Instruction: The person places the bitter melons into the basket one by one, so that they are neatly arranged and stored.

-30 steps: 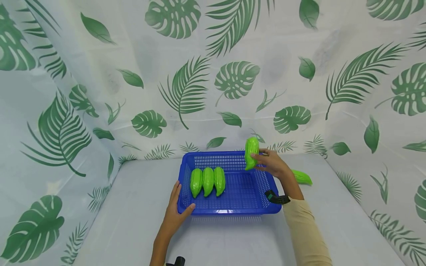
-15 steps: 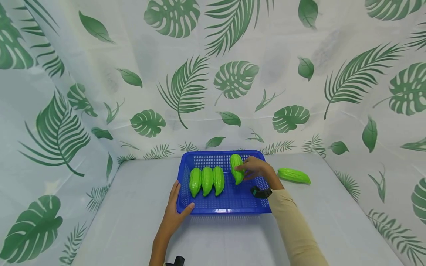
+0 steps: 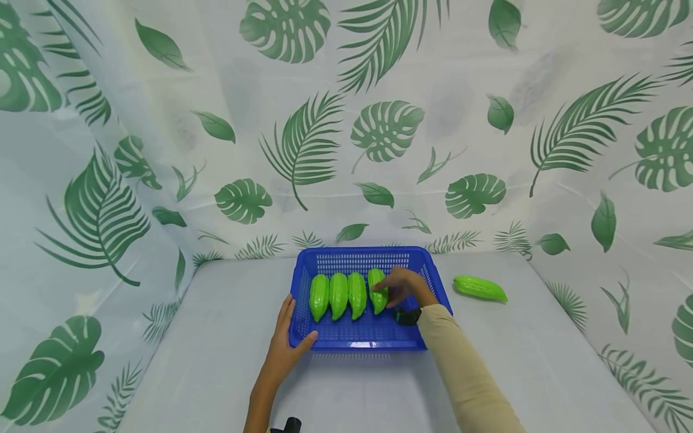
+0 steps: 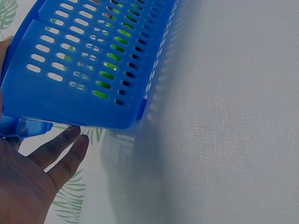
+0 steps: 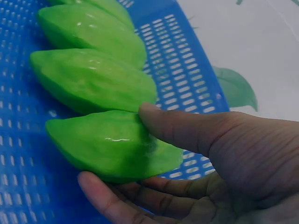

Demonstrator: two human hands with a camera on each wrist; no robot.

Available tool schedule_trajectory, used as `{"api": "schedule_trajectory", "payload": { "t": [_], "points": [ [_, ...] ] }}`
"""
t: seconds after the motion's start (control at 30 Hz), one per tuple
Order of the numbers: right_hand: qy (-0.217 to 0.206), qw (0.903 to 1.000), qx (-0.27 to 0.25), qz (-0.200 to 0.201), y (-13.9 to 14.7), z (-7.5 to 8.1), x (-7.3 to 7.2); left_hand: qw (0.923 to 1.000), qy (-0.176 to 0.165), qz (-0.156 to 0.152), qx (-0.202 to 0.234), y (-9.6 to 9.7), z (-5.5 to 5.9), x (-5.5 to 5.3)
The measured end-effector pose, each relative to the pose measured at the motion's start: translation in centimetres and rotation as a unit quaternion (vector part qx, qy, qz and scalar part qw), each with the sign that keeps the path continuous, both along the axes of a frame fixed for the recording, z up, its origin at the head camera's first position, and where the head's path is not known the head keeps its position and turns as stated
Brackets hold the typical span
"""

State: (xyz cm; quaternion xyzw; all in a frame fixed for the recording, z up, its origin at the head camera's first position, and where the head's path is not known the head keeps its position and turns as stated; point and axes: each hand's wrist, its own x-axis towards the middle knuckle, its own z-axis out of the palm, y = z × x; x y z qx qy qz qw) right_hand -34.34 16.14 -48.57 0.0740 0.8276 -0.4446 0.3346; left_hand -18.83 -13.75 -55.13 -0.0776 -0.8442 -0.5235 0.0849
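In the blue plastic basket (image 3: pixel 365 345), several glossy bright green gourds lie side by side, their pointed ends toward the front. The rightmost gourd (image 3: pixel 378 291) is pinched by my right hand (image 3: pixel 403 285). In the right wrist view the thumb lies on top of this gourd (image 5: pixel 107 144) and the fingers pass beneath its near side. It sits close beside the neighbouring gourd (image 5: pixel 93 81). My left hand (image 3: pixel 284 349) rests at the basket's front left corner, thumb near the rim. In the left wrist view, straight fingers (image 4: pixel 63 158) touch the basket's wall (image 4: pixel 65 102) from outside.
One more green gourd (image 3: pixel 480 288) lies on the white table (image 3: pixel 541 361), right of the basket. A white curtain (image 3: pixel 335 210) with green leaf prints rises behind and on both sides.
My right hand has carried the gourd leftward and down from above the basket's right back edge to beside the row inside. The left hand stays in place.
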Motion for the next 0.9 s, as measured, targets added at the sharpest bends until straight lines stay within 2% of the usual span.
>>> {"api": "schedule_trajectory", "payload": {
  "t": [0.3, 0.53, 0.9],
  "points": [
    [-0.007, 0.9999, -0.003, -0.007, -0.5, -0.8, 0.0, 1.0, -0.002, 0.001, 0.01, 0.0, 0.1, 0.1],
    [-0.017, 0.9997, 0.003, -0.02, -0.9, -1.0, 0.0, 0.9999, -0.001, -0.004, 0.01, 0.1, 0.0, 0.0],
    [-0.008, 0.9996, -0.003, -0.026, -1.2, -0.8, 0.3, 0.9999, -0.008, 0.0, 0.012, 0.0, 0.3, 0.0]
  ]
}}
